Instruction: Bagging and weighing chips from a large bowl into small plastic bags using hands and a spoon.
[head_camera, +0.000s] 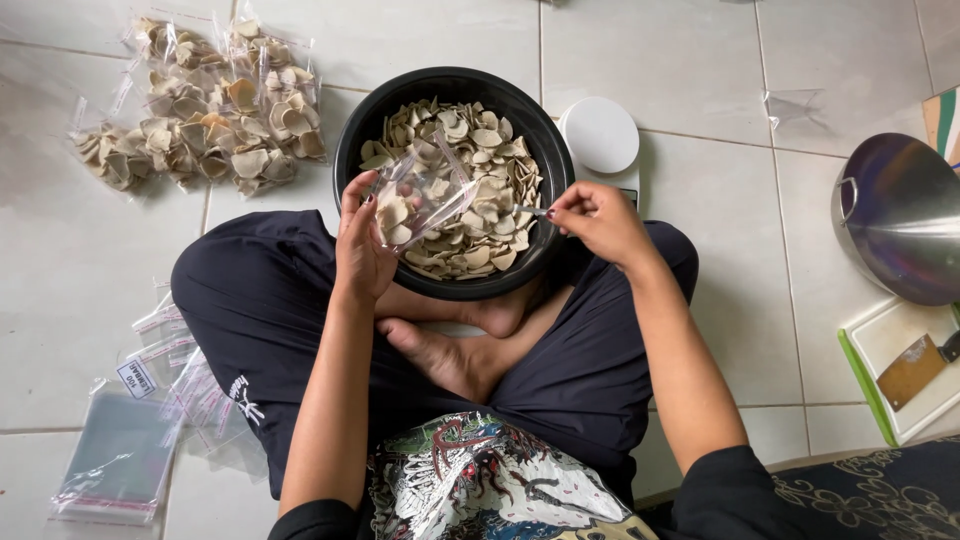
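Clear bag (420, 200) of chips — pinched by left hand (362, 250); right hand (600, 222) grips its strip over black bowl (355, 140).

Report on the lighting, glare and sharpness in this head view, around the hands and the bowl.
Head view: soft, even daylight, with only faint shadows on the tiled floor; glare streaks on the clear bag in the left hand and a bright sheen on the metal cone lid; the black bowl and right hand are sharp; slight wide-angle bending at the edges.
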